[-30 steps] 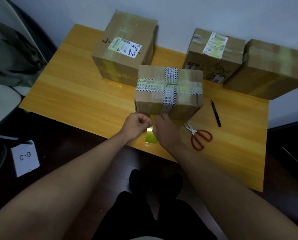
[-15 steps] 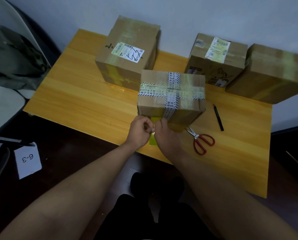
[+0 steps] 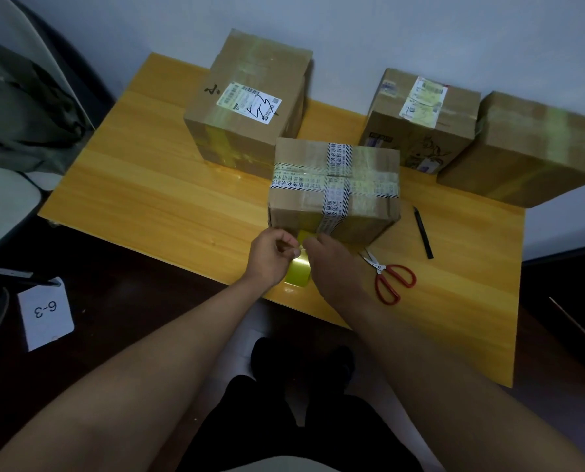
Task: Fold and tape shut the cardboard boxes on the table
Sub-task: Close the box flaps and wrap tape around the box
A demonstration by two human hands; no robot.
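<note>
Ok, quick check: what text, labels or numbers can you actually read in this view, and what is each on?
"6-3": white card on the floor, left of the table, seen upside down.
Chinese print on the black-and-white striped tape across the near box: too small to read.
Shipping label on the back left box, barcode and black scribble: unreadable.
Labels on the back middle box: blurred.

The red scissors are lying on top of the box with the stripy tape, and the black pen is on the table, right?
Not quite. The head view shows the red scissors lying on the table, right of the box with stripy tape, not on top. The black pen is on the table.
</note>
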